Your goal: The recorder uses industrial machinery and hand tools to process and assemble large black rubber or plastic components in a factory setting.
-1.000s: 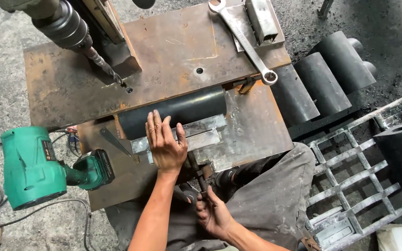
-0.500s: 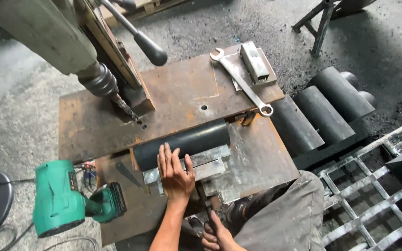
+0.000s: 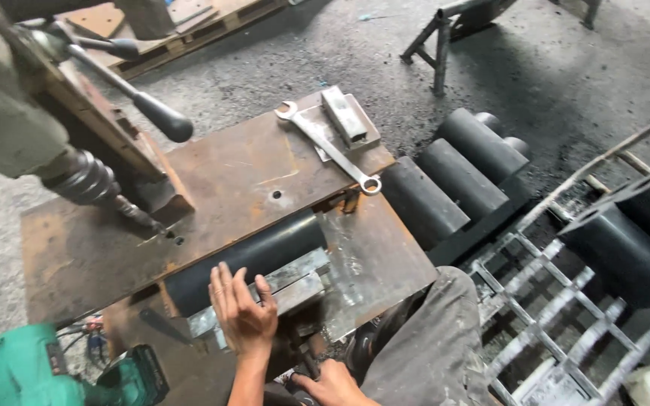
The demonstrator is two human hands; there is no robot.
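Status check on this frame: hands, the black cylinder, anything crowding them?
Left hand flat, fingers on black cylindrical roller. Right hand low at the plate's near edge; grip unclear. Green cordless drill beside left forearm; drill-press bit clear of the roller.

A black cylindrical roller (image 3: 246,259) is laid on its side across the rusty steel tabletop (image 3: 220,180), set slantwise, its near side bordered by a pale metal angle piece (image 3: 295,280).
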